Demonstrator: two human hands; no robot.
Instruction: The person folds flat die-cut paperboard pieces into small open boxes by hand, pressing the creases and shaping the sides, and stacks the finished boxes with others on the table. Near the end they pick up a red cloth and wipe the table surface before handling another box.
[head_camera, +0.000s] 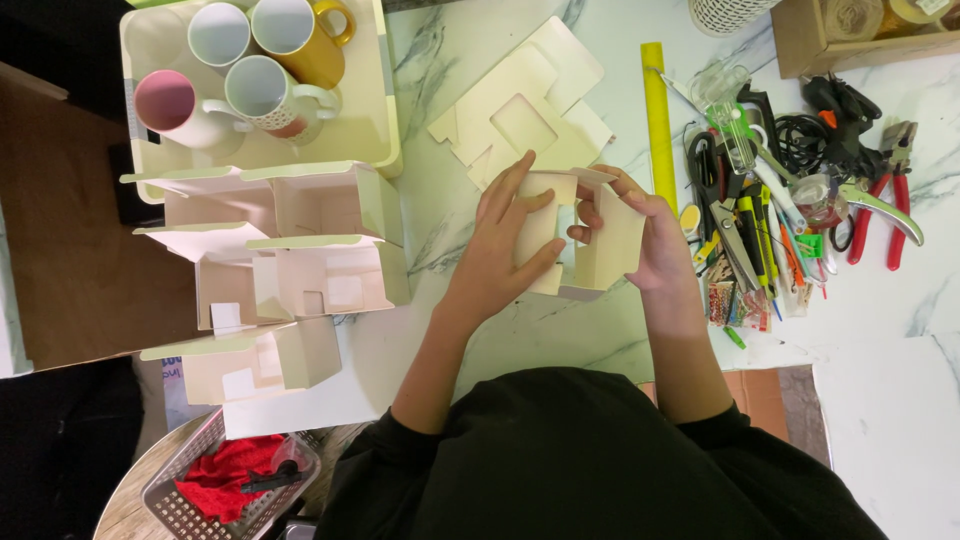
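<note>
Both hands' grip (578, 232) around cardboard box (600, 245)

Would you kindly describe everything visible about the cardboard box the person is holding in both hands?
The box looks like thin cream card, half folded, with loose flaps and an opening facing up. It is held over the marble table, the left hand gripping its left panel, the right hand its right side.

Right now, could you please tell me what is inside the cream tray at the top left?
The cream tray holds four mugs: a yellow mug, a pink-lined mug and two white-lined ones. Whatever lies under the mugs is covered.
</note>
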